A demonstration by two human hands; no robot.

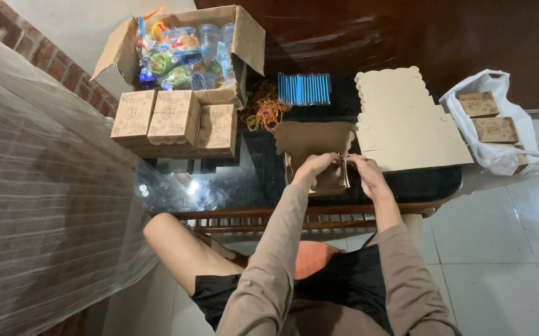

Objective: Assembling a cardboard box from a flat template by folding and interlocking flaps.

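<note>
**While both hands fold a brown box at the table's near edge**

While the person sits at a dark glass table [254, 180], both hands meet over a small brown box [319, 155] that lies near the table's front edge, its scalloped flap open toward the far side. The left hand [314, 168] is closed on the box's near left part, fingers curled over the card. The right hand [364, 173] pinches the card just beside it, fingers narrow; the two hands nearly touch.

Right of the box lies a stack of flat cut-outs [406, 124], pale and scallop-edged. Behind the box sit a heap of rubber bands [264, 111] and a row of blue sticks [304, 88]. At the table's far left stands an open carton [185, 53] filled with wrapped goods, with three closed small boxes [173, 118] in front of it. On the floor to the right, a white bag [496, 124] holds more closed boxes.
</note>
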